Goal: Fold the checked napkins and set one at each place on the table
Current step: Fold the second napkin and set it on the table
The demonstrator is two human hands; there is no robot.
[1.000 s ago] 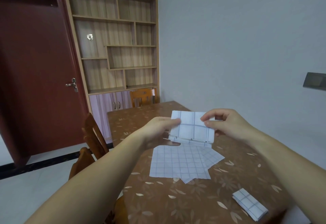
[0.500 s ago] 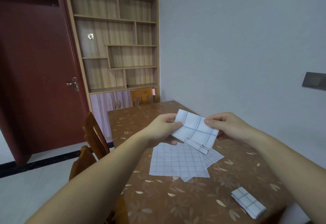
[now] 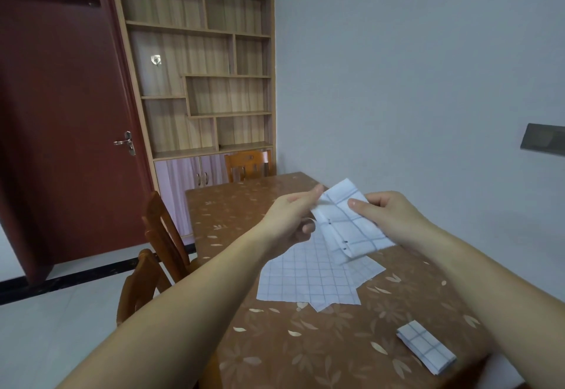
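A half-folded white napkin with blue checks (image 3: 351, 223) hangs in the air above the table, tilted down to the right. My left hand (image 3: 293, 217) pinches its upper left edge and my right hand (image 3: 388, 214) pinches its right side. Under it a pile of flat unfolded checked napkins (image 3: 308, 278) lies on the brown floral table (image 3: 293, 349). One fully folded napkin (image 3: 426, 347) sits near the table's front right edge.
Two wooden chairs (image 3: 159, 245) stand along the table's left side and a third chair (image 3: 247, 165) at its far end. A shelf unit (image 3: 198, 73) and a red door (image 3: 64, 119) are behind. A grey wall runs along the right.
The held napkin has turned from level to steeply tilted, its right end dropping, and both hands have shifted along its edges while still pinching it.
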